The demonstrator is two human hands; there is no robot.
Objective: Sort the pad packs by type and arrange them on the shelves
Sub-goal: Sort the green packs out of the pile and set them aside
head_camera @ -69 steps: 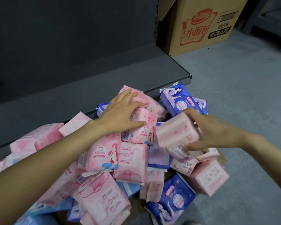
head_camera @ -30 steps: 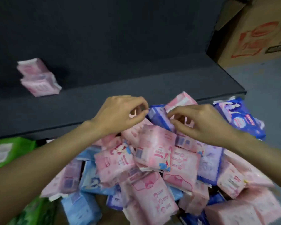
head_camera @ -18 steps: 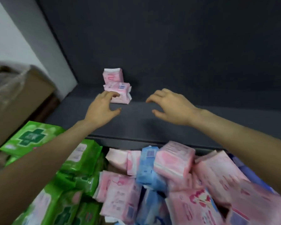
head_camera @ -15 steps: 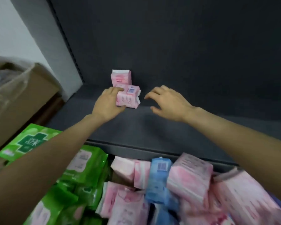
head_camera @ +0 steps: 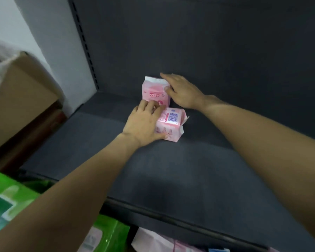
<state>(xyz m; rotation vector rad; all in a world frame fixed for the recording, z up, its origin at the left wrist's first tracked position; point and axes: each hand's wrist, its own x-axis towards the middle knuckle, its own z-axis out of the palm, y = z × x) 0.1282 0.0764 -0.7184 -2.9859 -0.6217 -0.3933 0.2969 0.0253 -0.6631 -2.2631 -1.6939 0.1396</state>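
We observe our left hand grasping the near pink pack; our right hand grasps the far pack on the shelf.

1. The dark grey shelf runs from a slotted upright at its left end off the right of the view.
2. An upright pink pack stands near the back left corner.
3. A second pink pack lies flat, barcode up, touching the upright pack's front.
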